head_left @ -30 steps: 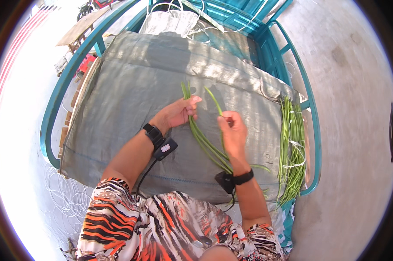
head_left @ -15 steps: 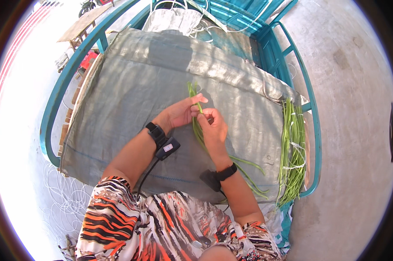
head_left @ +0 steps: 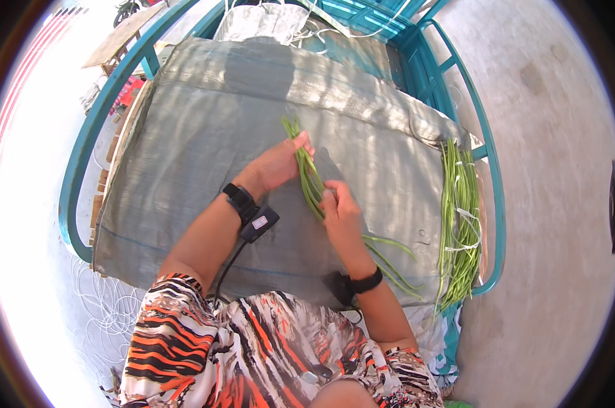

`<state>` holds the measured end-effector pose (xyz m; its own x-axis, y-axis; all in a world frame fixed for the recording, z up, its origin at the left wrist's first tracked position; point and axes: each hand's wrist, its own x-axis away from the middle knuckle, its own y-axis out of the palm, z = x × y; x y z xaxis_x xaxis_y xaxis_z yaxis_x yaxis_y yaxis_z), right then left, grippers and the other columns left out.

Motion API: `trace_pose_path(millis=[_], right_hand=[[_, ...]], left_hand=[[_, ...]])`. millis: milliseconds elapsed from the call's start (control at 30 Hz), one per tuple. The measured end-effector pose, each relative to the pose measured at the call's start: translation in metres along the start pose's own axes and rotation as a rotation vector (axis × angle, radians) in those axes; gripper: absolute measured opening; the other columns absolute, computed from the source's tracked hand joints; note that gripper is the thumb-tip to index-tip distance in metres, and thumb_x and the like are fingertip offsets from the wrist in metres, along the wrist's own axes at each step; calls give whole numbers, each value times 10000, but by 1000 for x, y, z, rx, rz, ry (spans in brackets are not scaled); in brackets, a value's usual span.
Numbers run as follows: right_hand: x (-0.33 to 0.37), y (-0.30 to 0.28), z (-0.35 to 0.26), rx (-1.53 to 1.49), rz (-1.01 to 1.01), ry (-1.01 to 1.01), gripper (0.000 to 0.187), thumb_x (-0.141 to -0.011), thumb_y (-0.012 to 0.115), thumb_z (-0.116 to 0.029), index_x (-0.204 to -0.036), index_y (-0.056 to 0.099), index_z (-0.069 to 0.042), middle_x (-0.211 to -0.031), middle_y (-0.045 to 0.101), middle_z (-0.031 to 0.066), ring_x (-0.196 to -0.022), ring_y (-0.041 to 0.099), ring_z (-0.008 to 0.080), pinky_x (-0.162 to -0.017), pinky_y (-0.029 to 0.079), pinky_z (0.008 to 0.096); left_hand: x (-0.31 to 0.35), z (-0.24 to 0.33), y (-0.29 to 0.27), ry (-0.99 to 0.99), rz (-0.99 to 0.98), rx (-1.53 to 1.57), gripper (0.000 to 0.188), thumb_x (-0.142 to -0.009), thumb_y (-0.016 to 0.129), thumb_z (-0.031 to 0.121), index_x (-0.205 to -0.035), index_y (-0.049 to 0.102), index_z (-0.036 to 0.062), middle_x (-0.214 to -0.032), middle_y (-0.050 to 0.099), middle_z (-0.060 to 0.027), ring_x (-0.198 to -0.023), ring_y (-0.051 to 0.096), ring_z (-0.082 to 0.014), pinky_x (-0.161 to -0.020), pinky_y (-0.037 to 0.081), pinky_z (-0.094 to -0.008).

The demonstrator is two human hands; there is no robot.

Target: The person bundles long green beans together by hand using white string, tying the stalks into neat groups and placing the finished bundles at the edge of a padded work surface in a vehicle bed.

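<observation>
My left hand (head_left: pixel 283 163) is closed around the upper part of a small bunch of long green beans (head_left: pixel 310 183), their tips sticking out above the thumb. The strands slant down to the right, pass beneath my right hand (head_left: pixel 343 214) and come out beyond it, with loose ends lying on the grey woven sheet (head_left: pixel 205 149). The fingers of my right hand are bent together right beside the strands; what they pinch, if anything, is hidden. At the sheet's right edge lies a thicker bundle of long beans (head_left: pixel 460 224), bound with white ties.
A teal metal rail frame (head_left: pixel 83 156) borders the sheet on the left, with another teal rail (head_left: pixel 494 204) on the right. A white sack (head_left: pixel 263 22) and white straps are at the back. Coiled white cord (head_left: pixel 107 306) lies at lower left. A black cable hangs by my left wrist.
My hands have drawn apart: the right moved slightly down and right along the beans, away from the left. The left still grips the bunch. The whole view has shifted slightly.
</observation>
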<state>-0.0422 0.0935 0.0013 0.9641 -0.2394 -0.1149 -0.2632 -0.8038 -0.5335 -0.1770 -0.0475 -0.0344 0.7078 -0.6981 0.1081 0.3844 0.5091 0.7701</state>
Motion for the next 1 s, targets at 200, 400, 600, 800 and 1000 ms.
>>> trace_pose_path(millis=[200,400,600,800,1000], right_hand=[[50,-50,7,367,-23,11,158,-920,511,-232,-943,605,-107,-757,626,126,-678,607,329,-603,464,408],[103,-109,41,573,151,93,164,-904,533,-248,-857,622,-119,-732,629,104,-647,610,313,-584,471,410],[123,-191,76,883,321,289,111,-839,588,-202,-848,635,-102,-834,635,108,-782,612,306,-662,485,409],[57,-223,114,810,370,85,222,-831,585,-188,-1017,587,-68,-956,606,131,-907,575,327,-762,470,433],[-13,-215,150,980,378,287,276,-817,594,-216,-1046,561,-66,-999,587,147,-971,554,342,-774,475,464]], left_hand=[[-3,-2,-7,94,-107,328,244,-945,517,321,-804,501,122,-685,431,44,-669,461,-118,-746,446,-328],[-4,1,-19,-32,-47,303,264,-970,471,319,-806,507,115,-609,327,56,-537,340,-75,-611,408,-245],[-7,1,-14,-19,27,394,275,-984,444,304,-808,500,101,-590,319,49,-531,340,-87,-593,409,-259],[-16,2,-14,-71,186,275,281,-986,434,307,-799,494,106,-585,344,40,-528,364,-101,-600,421,-290],[-4,7,-18,-107,301,268,247,-964,488,298,-798,500,115,-573,392,40,-498,398,-108,-583,427,-312]])
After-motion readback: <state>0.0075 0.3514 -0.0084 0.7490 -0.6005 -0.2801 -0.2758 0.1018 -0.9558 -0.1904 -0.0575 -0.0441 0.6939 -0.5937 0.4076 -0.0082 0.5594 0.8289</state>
